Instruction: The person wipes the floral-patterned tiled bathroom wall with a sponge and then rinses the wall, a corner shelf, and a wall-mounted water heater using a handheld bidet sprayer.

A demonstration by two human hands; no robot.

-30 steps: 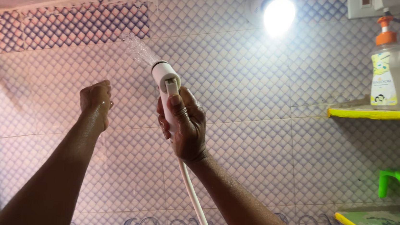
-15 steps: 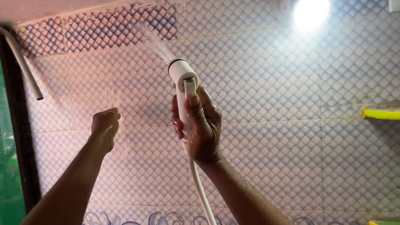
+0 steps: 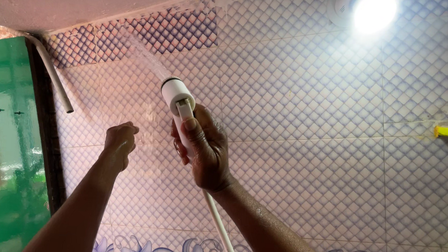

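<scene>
My right hand (image 3: 202,154) is clenched around the white spray head (image 3: 179,99), thumb laid along its handle. Its long axis tilts up and to the left, nozzle aimed at the tiled wall (image 3: 309,139), with the white hose (image 3: 220,231) trailing down from under my palm. A fine spray leaves the nozzle toward the upper left. My left hand (image 3: 120,143) is curled into a loose fist holding nothing, just left of the spray head and lower than its nozzle. The green door (image 3: 1,139) stands well left of the spray head.
</scene>
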